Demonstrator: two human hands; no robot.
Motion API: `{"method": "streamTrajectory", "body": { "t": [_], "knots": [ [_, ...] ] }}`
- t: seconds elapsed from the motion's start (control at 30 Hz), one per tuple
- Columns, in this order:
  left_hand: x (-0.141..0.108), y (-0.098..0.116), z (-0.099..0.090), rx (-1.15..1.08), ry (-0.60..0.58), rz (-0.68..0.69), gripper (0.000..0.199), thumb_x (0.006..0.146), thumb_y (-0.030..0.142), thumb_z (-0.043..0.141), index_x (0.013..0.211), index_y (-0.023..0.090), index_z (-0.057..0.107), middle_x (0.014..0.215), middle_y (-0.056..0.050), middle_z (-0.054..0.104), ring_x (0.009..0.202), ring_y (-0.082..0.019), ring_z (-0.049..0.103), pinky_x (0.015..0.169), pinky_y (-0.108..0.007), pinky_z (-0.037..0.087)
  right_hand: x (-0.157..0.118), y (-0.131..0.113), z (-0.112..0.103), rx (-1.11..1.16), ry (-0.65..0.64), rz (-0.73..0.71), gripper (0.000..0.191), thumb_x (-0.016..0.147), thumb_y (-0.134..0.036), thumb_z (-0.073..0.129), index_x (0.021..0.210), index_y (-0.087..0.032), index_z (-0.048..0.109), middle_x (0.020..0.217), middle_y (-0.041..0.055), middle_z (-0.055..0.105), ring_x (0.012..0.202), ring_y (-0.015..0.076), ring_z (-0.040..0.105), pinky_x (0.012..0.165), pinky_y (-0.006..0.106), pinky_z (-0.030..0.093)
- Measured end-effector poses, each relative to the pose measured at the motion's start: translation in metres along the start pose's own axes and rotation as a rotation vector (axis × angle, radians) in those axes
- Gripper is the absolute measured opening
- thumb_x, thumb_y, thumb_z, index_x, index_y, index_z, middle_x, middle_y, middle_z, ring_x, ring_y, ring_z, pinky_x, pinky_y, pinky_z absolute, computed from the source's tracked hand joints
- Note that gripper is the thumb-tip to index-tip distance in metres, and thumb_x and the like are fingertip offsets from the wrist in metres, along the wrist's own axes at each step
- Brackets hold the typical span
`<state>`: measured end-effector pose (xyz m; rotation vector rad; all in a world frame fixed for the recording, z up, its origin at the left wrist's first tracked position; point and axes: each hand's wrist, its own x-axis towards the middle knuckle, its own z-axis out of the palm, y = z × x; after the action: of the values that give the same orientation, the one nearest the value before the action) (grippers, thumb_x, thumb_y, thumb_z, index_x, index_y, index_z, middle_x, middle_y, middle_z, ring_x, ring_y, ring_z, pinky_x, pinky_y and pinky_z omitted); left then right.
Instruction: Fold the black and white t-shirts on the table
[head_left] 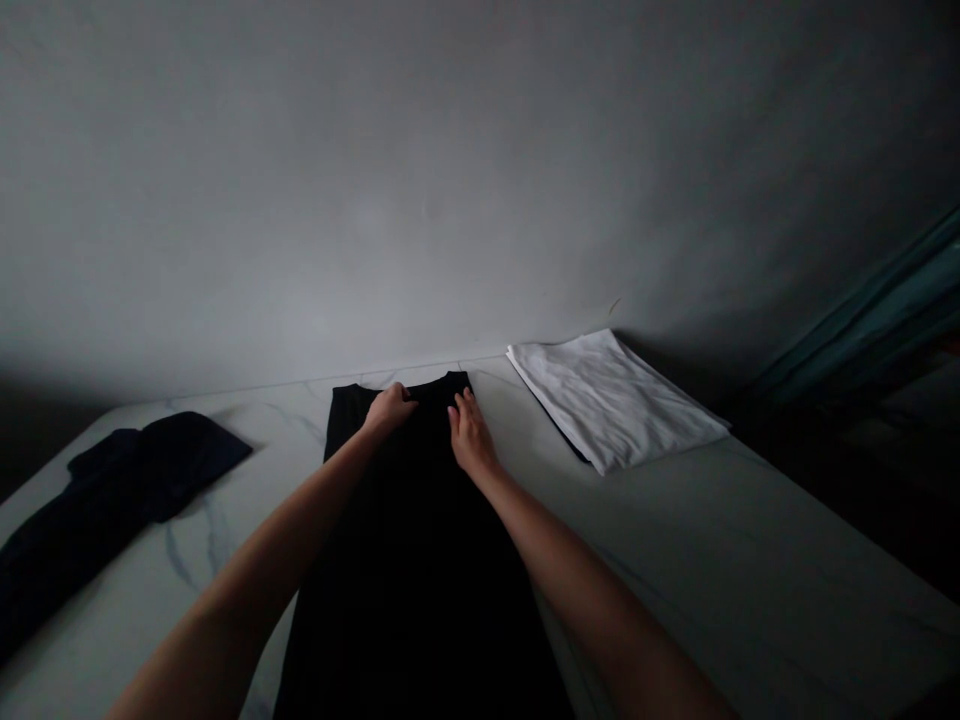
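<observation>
The black cloth [420,560] lies lengthwise on the counter [675,540], its top edge near the wall [420,200] and its lower part running out of view toward the person. The left hand [390,408] has its fingers curled in, the grip closed on that top edge a little left of the middle, while the right hand [471,435] lies palm down by the right corner, fingers slightly spread and pinching nothing. The light is so dim on the black that I cannot tell how many layers the left fingers have caught; if they have only the upper one, a pull would likely shift it over the rest and leave a ruck. The top edge already dips between its two corners, so an uneven tug from the left could deepen that sag or skew the edge, and the right palm, pressing lightly, might let its corner slide. A wide sweep to the right could catch the near edge of the white cloth [615,400] and drag the dark layer [576,448] under it out of line. The wall stops any push away from the body. Sideways there is more room: a narrow strip of counter separates black from white at the far end, and a broader one lies between the black and the navy cloth [150,465], which runs out of view at the left
</observation>
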<state>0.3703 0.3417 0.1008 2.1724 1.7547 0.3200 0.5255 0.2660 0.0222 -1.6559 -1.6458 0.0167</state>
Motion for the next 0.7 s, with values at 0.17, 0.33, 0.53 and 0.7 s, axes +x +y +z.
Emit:
{"method": "streamTrajectory", "body": {
  "t": [0.17,0.33,0.53,0.7],
  "knots": [
    [-0.008,-0.002,0.001,0.111,0.030,-0.022,0.022,0.088,0.028,0.060,0.108,0.020,0.061,0.111,-0.009,0.069,0.102,-0.025,0.065,0.079,-0.032,0.050,-0.001,-0.009,-0.010,-0.157,-0.189,-0.048,0.056,0.104,-0.042,0.035,0.142,-0.004,0.050,0.153,0.0237,0.039,0.144,0.0326,0.035,0.117,0.051,0.031],
    [-0.033,0.001,0.003,0.308,0.226,0.204,0.036,0.090,0.026,0.057,0.126,0.018,0.056,0.129,-0.016,0.059,0.117,-0.031,0.057,0.094,-0.042,0.046,0.001,-0.024,-0.023,-0.299,-0.356,-0.042,0.070,0.101,-0.054,0.038,0.152,-0.006,0.036,0.160,0.0229,0.024,0.148,0.0356,0.026,0.119,0.053,0.022],
    [-0.118,-0.033,0.007,0.298,0.125,0.583,0.047,0.095,0.034,0.051,0.139,0.018,0.048,0.148,-0.015,0.048,0.136,-0.030,0.044,0.109,-0.046,0.038,-0.062,-0.034,-0.061,-0.231,-0.479,-0.233,0.074,0.101,-0.055,0.033,0.157,-0.008,0.022,0.163,0.0197,0.015,0.151,0.0303,0.017,0.121,0.051,0.021],
    [-0.240,-0.079,0.015,0.277,0.016,0.703,0.068,0.101,0.048,0.034,0.157,0.014,0.017,0.160,-0.016,0.030,0.149,-0.028,0.027,0.116,-0.046,0.032,-0.167,-0.038,-0.129,-0.145,-0.568,-0.403,0.082,0.099,-0.062,0.031,0.159,-0.009,0.014,0.163,0.0188,0.015,0.152,0.0271,0.012,0.123,0.051,0.018]
  ]
}}
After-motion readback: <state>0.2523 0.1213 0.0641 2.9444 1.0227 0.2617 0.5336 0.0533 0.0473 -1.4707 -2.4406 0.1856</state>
